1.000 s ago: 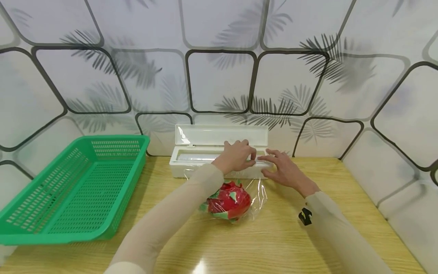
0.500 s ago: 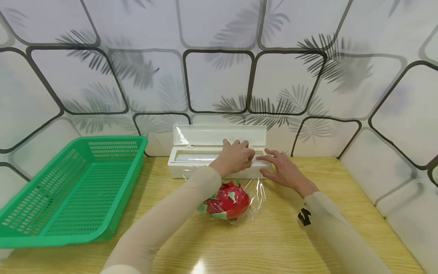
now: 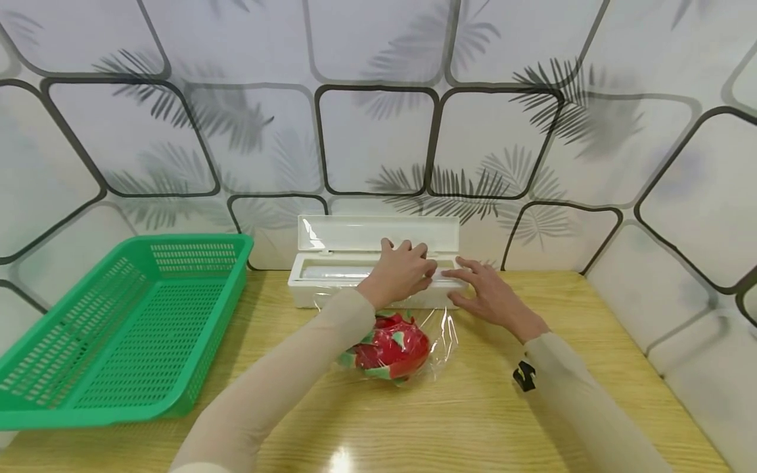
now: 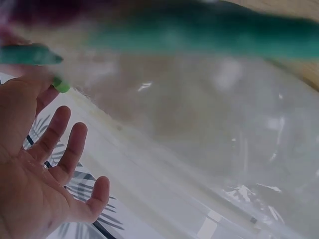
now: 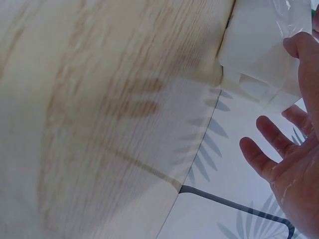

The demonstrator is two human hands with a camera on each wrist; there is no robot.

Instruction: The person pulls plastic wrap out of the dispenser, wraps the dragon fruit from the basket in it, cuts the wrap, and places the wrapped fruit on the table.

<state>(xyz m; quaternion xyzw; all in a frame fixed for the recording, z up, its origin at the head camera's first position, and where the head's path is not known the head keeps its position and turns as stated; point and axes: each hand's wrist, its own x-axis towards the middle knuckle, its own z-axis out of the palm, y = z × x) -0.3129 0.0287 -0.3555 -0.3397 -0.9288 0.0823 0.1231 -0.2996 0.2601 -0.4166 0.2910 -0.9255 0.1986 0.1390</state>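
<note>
A white plastic-wrap box (image 3: 305, 295) lies on the table with its lid (image 3: 378, 233) raised, the film roll (image 3: 337, 271) showing inside. Clear plastic film (image 3: 442, 341) runs from its front edge over a red dragon fruit (image 3: 393, 348) with green scales. My left hand (image 3: 397, 274) is over the box's middle-right. In the left wrist view, its thumb and forefinger pinch a small bright-green slider (image 4: 61, 84); the other fingers are spread. My right hand (image 3: 493, 295) grips the box's right end, thumb on the front face and fingertips at the top edge.
A green plastic basket (image 3: 154, 341) stands at the left of the wooden table (image 3: 473, 420). Behind the box rises a patterned wall (image 3: 378, 138), which turns forward at both sides. A black strap (image 3: 524, 376) sits on the right sleeve.
My left hand has shifted slightly left along the box. My right hand stays at the box's right end, and the dragon fruit keeps its place. The head view has drifted a little.
</note>
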